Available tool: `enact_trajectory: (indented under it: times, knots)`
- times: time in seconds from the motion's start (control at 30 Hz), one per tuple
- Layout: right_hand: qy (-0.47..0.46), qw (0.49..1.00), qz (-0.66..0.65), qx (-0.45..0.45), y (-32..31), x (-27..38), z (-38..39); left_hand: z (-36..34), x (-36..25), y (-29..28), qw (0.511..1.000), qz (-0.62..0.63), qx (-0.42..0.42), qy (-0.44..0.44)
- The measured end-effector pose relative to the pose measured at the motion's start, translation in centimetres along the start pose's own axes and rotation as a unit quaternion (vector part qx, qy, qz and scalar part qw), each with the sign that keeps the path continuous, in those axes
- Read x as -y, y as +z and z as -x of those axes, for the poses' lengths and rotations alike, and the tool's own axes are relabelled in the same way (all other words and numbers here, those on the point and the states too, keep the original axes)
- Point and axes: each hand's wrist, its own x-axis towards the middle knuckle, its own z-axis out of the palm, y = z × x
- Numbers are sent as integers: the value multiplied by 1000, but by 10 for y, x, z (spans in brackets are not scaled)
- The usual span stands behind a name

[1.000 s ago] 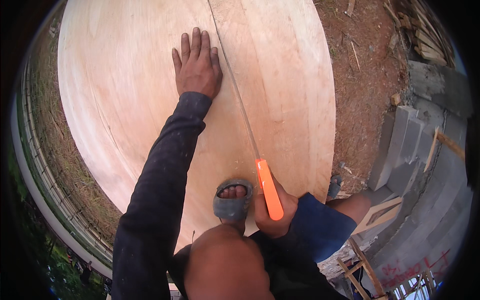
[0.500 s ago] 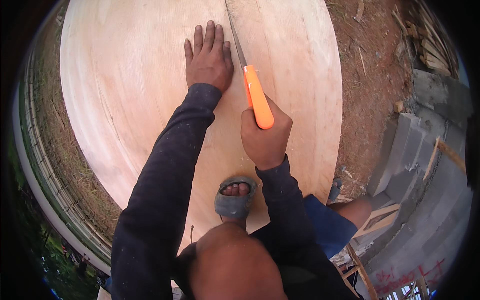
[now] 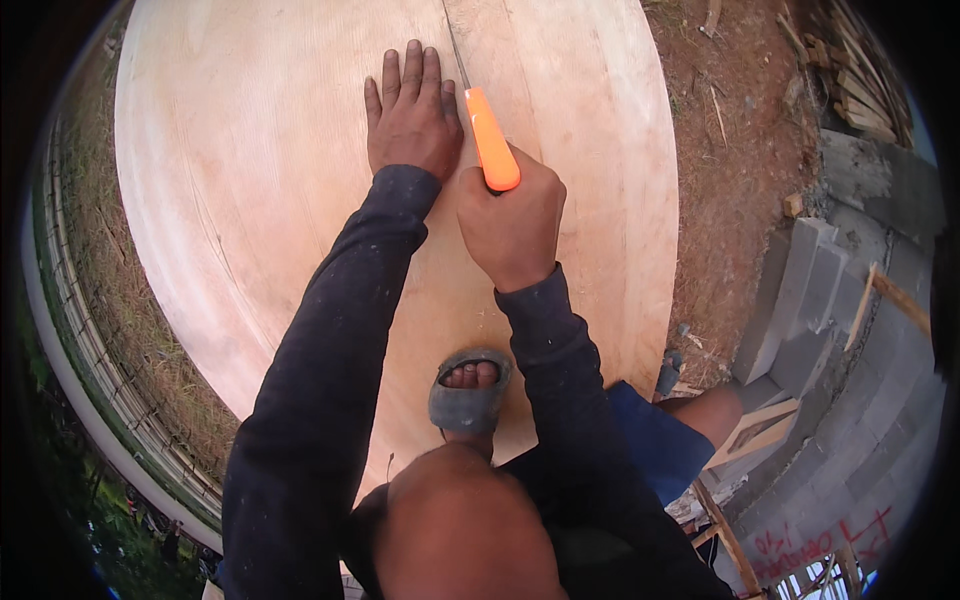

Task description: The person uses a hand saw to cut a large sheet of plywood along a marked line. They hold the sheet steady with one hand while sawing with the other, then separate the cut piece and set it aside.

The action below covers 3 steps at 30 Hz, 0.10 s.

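A large pale plywood sheet (image 3: 290,130) lies beneath both hands. Flat on it, left of the saw, my left hand (image 3: 413,125) presses down with its fingers stretched out. My right hand (image 3: 515,222) is closed round the orange handle of a handsaw (image 3: 490,140). The saw's thin dark blade runs away from me toward the top edge, along a line in the plywood just right of my left fingers. Where the blade meets the wood is too fine to make out. My foot in a grey sandal (image 3: 470,395) rests on the near part of the sheet.
Brown soil (image 3: 735,200) borders the sheet on the right, with grey concrete blocks (image 3: 800,300) beyond and stacked wood scraps (image 3: 860,90) at the far right. Dry grass (image 3: 125,250) lies to the left. A wooden frame (image 3: 755,435) stands at the lower right.
My right hand has pushed the saw forward, away from me and slightly left, so the handle is now beside my left hand. My left hand stays flat in place.
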Motion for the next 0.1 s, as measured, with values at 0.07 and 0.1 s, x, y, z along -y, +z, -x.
enact_trajectory:
  times: [0.07, 0.1]
  knots:
    - [4, 1000, -10, 13, 3, 17, -14, -4, 7, -4, 1000, -14, -3, 0]
    - [-33, 998, -41, -16, 5, 8, -6, -4, 6, -3, 1000, -11, -3, -1]
